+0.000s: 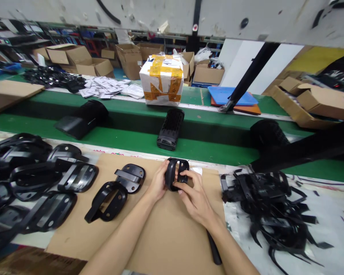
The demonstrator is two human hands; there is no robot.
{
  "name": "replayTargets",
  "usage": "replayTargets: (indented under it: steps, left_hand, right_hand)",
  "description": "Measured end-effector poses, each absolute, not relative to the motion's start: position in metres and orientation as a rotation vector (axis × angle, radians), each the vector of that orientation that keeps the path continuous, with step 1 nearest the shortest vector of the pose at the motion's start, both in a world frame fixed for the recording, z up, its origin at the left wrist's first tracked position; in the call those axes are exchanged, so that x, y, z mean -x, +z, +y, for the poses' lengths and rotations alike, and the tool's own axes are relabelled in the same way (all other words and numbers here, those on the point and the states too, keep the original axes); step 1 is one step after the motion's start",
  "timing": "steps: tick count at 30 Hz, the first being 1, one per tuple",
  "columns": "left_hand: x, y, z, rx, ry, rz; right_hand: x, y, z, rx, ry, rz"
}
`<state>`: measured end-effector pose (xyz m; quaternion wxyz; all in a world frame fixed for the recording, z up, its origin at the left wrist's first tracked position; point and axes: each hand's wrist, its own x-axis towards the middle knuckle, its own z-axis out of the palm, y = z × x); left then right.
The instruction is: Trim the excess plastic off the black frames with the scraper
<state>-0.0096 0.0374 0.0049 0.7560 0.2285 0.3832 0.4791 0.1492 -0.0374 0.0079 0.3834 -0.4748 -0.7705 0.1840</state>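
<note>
I see the green conveyor [189, 147] across the far side. Cardboard sheet [166, 229] near centre, frame pile [25, 179] left, tangled offcuts [275, 210] right. Black housing [170, 128] on the belt just beyond the hands. Left hand [157, 183] and right hand [195, 198] both grip the black plastic part [176, 173] over the cardboard's far edge. Dark rod [213, 250], possibly a tool, under the right forearm.

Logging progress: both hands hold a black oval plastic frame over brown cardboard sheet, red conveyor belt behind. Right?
No: head view shows a green conveyor belt, not red. The left hand and right hand hold the black oval plastic frame over the brown cardboard sheet.
</note>
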Motion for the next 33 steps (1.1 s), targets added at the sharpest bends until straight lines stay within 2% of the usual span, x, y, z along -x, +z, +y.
replayTargets:
  steps: [4,11,22,33]
  left_hand:
    - [0.010,0.011,0.036,-0.566,1.009,0.794]
    - [0.002,0.014,0.027,-0.641,0.837,0.692]
    - [0.003,0.012,0.022,-0.668,0.737,0.665]
    - [0.009,0.012,0.025,-0.766,0.694,0.633]
  right_hand:
    - [-0.150,0.006,-0.037,1.159,0.513,-1.930]
    - [-0.150,-0.002,-0.030,1.295,0.447,-1.392]
    - [-0.156,-0.007,-0.031,1.285,0.679,-1.463]
    - [-0.158,-0.006,-0.034,1.283,0.669,-1.432]
